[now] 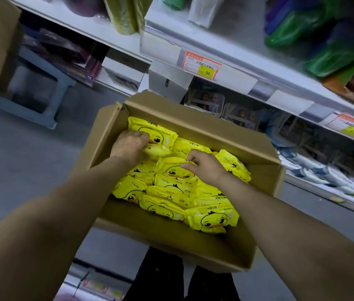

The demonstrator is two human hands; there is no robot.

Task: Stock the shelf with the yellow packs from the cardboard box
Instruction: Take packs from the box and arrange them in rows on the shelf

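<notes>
We are standing before the shelf [247, 83], its tiers running ahead of us and off to our right. One open cardboard box [195, 120] is sitting below us. Inside it the yellow packs [210, 220] are lying flat and overlapping. Roughly a dozen are showing, and any beneath are hidden. Both our hands are reaching down into it. Our left hand [131, 146] is curling over and gripping the far pack [163, 137] in the far left corner, its long axis running across us. Our right hand [204, 168], nearer us, is pinching the top edge of the middle pack [171, 172]. The shelf is lying up and right of both hands, so we are judging the right arm closer.
</notes>
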